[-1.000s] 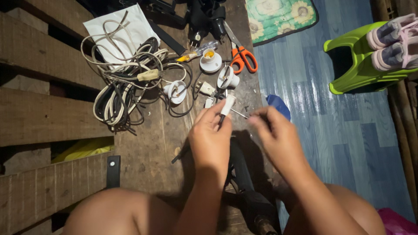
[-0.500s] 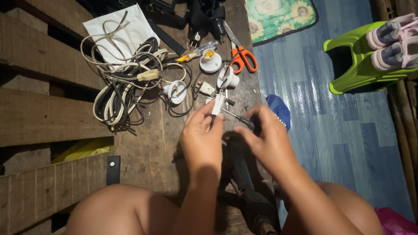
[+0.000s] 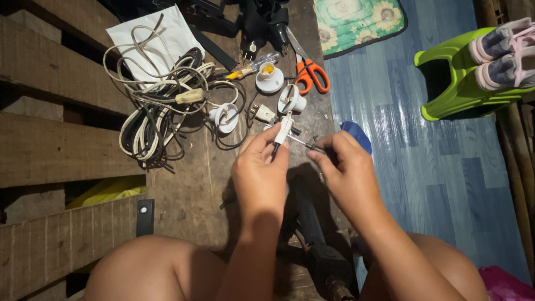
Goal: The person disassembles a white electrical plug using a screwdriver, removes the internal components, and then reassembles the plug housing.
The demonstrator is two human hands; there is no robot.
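tangled cords (image 3: 161, 106), orange scissors (image 3: 310, 72), lamp sockets (image 3: 270, 78)

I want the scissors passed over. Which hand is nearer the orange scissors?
Right. The right hand lies just below the orange scissors; the left hand is further left.

hands (image 3: 301, 167): bare, no rings | forearms: sleeveless | knees: uncovered

Worn wooden planks (image 3: 50, 150) at nine o'clock, blue wood-patterned floor (image 3: 440, 184) at three, green plastic stool (image 3: 457, 83) at two; dim light.
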